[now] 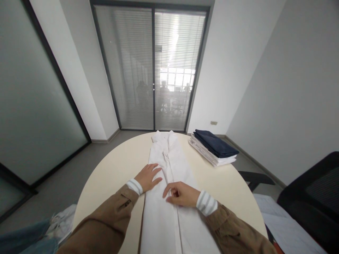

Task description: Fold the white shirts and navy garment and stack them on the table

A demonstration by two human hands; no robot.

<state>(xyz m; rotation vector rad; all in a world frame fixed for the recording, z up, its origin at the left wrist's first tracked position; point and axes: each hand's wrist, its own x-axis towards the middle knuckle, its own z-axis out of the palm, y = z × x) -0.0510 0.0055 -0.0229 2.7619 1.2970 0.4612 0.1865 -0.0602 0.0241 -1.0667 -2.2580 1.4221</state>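
Observation:
A long white garment [161,218], likely a white coat, lies lengthwise on the round cream table [119,158]. Its collar points to the far edge, and a front seam runs down its middle. My left hand [148,177] rests on the garment's left side with its fingers spread. Over the middle seam is my right hand [183,194]; its fingers are bent, with a gap between thumb and forefinger, and no cloth shows between them. The garment's near end runs out of the picture.
At the table's far right sits a stack of folded white cloth [202,151] topped by folded dark blue cloth [215,143]. A black chair [315,197] stands to the right, with pale cloth [286,222] beside it. Glass doors with blinds [153,70] close off the back.

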